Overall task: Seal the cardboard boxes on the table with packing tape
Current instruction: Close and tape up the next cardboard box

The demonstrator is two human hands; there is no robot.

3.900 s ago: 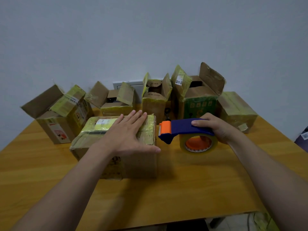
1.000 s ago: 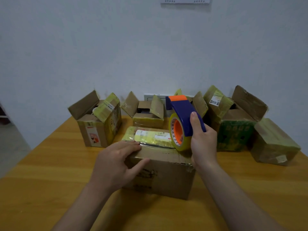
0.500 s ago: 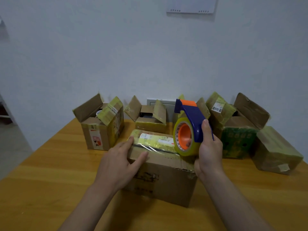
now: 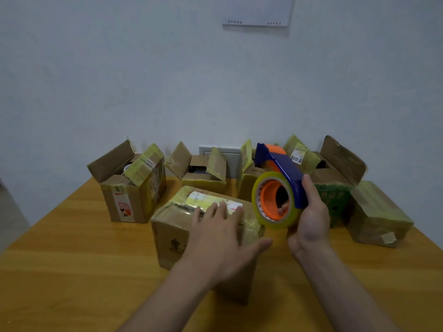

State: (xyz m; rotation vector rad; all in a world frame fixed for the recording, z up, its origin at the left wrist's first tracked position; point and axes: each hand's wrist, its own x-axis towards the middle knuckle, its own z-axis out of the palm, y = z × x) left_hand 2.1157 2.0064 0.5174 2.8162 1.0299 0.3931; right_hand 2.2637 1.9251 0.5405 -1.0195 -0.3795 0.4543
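A closed cardboard box [image 4: 172, 233] with yellowish tape and a white label on top sits in the middle of the wooden table [image 4: 72, 271]. My left hand [image 4: 220, 238] lies flat on its top, fingers straight and spread. My right hand [image 4: 309, 216] grips a blue and orange tape dispenser [image 4: 280, 185] with a clear tape roll, held upright just right of the box and lifted off it. Its orange head points up and away from me.
Behind stand open boxes: one at the left [image 4: 131, 185], one at the back middle [image 4: 203, 173], a green-printed one [image 4: 335, 188] at the right. A taped closed box [image 4: 376, 214] sits far right. A white wall socket [image 4: 223, 152] is behind them.
My left hand slid from the box's near left corner onto the middle of its top. The dispenser lifted off the box and moved right. The box turned slightly.
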